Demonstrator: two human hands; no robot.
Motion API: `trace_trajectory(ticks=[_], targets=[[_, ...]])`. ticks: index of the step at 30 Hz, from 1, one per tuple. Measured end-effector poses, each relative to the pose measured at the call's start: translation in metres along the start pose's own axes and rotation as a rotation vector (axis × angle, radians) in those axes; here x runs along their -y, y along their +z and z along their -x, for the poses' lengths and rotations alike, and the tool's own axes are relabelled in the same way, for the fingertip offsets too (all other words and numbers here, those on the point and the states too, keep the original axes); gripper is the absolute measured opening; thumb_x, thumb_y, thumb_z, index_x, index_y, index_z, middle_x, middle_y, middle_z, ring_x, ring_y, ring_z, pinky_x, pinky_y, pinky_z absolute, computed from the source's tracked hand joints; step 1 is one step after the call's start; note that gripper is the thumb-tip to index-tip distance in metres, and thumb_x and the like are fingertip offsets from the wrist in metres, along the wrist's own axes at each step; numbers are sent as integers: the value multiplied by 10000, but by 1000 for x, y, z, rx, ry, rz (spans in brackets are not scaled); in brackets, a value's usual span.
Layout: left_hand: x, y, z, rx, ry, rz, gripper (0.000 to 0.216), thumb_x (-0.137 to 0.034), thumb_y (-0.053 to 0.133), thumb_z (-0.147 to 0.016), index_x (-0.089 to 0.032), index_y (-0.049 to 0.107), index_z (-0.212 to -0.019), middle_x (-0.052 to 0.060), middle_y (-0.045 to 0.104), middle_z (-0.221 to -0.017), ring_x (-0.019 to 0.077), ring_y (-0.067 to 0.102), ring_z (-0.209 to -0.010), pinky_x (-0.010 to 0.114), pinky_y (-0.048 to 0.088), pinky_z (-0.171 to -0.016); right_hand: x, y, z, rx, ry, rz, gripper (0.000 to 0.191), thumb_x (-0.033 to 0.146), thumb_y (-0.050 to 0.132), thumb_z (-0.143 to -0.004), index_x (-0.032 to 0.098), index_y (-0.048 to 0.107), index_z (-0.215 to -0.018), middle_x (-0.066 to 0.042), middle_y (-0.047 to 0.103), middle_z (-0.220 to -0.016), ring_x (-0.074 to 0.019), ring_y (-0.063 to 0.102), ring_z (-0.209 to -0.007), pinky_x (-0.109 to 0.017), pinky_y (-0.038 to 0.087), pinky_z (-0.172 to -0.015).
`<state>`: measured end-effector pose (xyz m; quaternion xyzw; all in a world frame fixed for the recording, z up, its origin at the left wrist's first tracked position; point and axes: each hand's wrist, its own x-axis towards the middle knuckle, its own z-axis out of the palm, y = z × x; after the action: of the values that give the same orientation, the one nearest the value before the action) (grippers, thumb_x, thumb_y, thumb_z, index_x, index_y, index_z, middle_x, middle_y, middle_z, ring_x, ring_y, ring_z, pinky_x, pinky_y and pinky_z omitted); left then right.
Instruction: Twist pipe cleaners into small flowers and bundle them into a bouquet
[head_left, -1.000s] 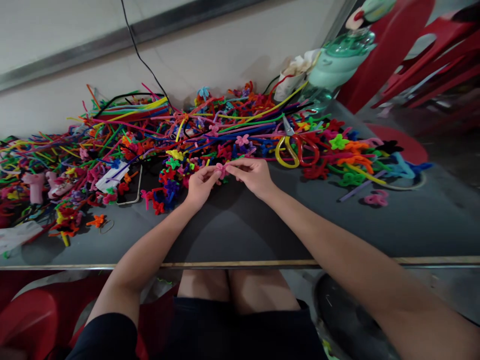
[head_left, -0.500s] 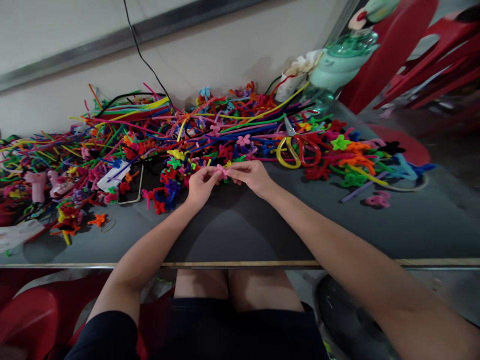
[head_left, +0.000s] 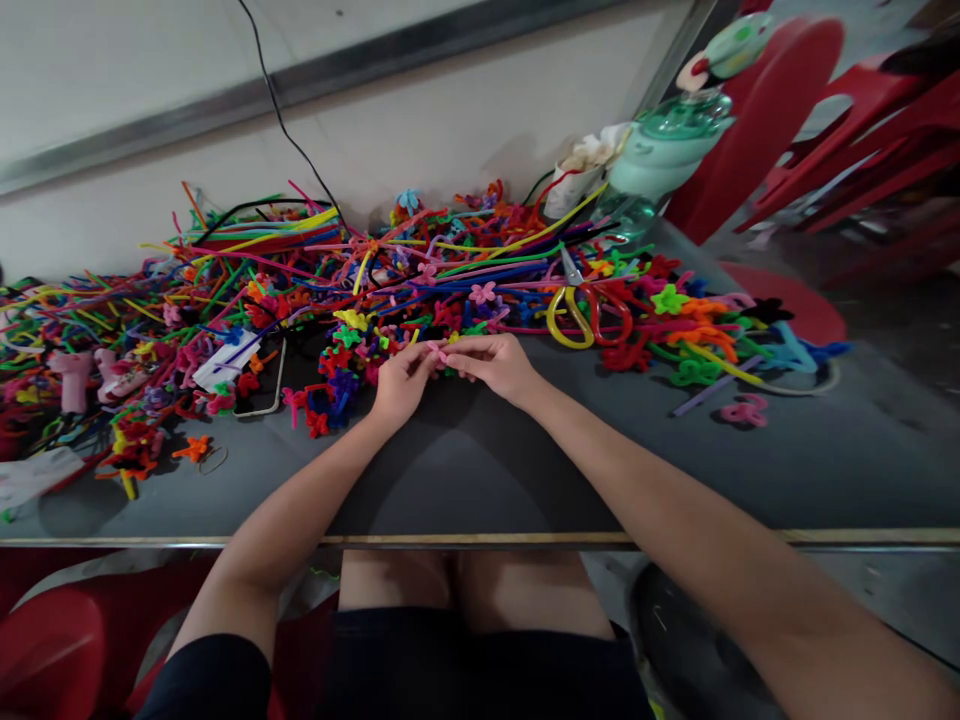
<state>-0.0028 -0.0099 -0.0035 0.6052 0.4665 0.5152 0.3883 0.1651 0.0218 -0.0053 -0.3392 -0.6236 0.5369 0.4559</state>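
Note:
A small pink pipe-cleaner flower point(head_left: 437, 351) sits between my two hands, just above the near edge of the heap. My left hand point(head_left: 403, 382) pinches it from the left with thumb and fingertips. From the right, my right hand point(head_left: 501, 366) grips it the same way, fingers closed together. Much of the flower is covered by the fingertips. Beyond the hands lie loose pipe-cleaner flowers, among them another pink flower point(head_left: 482, 293) and a yellow one point(head_left: 355, 320). Scissors point(head_left: 581, 305) with one yellow and one red handle rest right of my right hand.
Pipe cleaners point(head_left: 262, 230) are heaped along the wall on the dark table point(head_left: 465, 470). A phone-shaped frame point(head_left: 262, 385) lies left. A green bottle point(head_left: 667, 150) and a paper cup point(head_left: 570, 190) stand at the back right, by red chairs point(head_left: 750, 130). One pink loop piece point(head_left: 745, 410) lies right.
The whole view has shifted slightly, so the table sits a little lower. Both hands stay together, and the pink flower between the fingertips appears turned, with less of it showing.

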Motion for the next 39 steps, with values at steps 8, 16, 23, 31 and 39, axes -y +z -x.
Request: trace_trajectory(ticks=[8,16,23,31,39], targets=[[3,-4,-5,51,-38,97,284,-428,689,-780,-166,702,-887,28,677,-756,101,576,-637,210,430,-539,6,2,4,-67,-170,178,256,422,656,-815,180,730,-850,-51,706,-808,-131,617,-669,-247,463,-534],[-1,-5,-6,65,-161,272,342,-458,752,-715,-155,675,-852,-8,621,-668,45,494,-527,181,368,-488,11,6,11,-87,-358,528,209,321,558,-888,192,658,-1020,-64,700,-933,-162,629,-770,-279,477,-601],[1,-5,-6,124,-137,309,371,-489,776,-677,-141,684,-763,-17,588,-628,34,438,-507,184,332,-481,9,1,7,51,-361,427,211,362,517,-919,194,641,-952,-77,656,-1009,-169,608,-866,-266,463,-624],[0,-4,-6,177,-176,410,386,-511,773,-678,-143,658,-698,-24,545,-613,36,421,-528,188,332,-501,9,2,5,82,-274,392,349,497,507,-917,181,554,-777,-22,557,-739,-119,501,-652,-254,382,-573],[0,-3,-5,162,-142,416,327,-457,773,-703,-155,659,-751,0,616,-691,53,487,-585,187,356,-518,8,0,4,48,-312,510,352,481,480,-935,182,563,-768,-34,591,-743,-139,526,-670,-283,381,-626]])
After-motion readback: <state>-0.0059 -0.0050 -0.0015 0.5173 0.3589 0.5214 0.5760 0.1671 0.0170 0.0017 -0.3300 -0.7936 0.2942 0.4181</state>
